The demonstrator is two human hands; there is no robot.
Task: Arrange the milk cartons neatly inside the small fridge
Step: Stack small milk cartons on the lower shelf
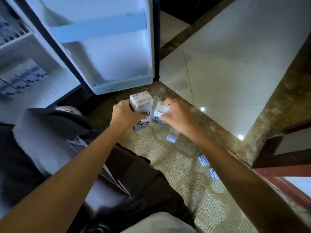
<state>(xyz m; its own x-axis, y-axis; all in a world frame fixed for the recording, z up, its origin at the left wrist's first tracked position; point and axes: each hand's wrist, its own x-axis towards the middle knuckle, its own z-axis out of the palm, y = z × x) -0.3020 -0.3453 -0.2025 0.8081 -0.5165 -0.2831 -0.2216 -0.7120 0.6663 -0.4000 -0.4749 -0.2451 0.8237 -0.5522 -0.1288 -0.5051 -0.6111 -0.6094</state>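
Two bare forearms reach from the bottom of the frame toward its centre, both stretched nearly straight above a woven rug (176, 167). Under the right forearm, along the rug's right side, three loose cartons (203, 160) lie well apart from one another, not yet collected.

At the centre, the left hand (125, 115) is curled round the side of a tall milk carton (142, 102), thumb low on its printed face, holding it upright. Whether its base rests on the rug cannot be told. Just beside it, the right hand (176, 117) wraps a second milk carton (160, 110), fingers over the top edge and thumb at the lower front. This one leans slightly toward the first, and the two look touching or very nearly so.

The step in hand looks like the pick-up: a pair gathered for one trip. Next, both would need lifting clear and carrying toward the upper left, round the lower corner of the open fridge door (107, 52), which stands directly beyond the hands.

At the left edge, inside the small fridge (38, 47), a row of shelved cartons (23, 76) already stands side by side. The new pair should probably join that line, upright and faces matching. Above it, a wire shelf (15, 39) seems to hold more, too blurred to count.
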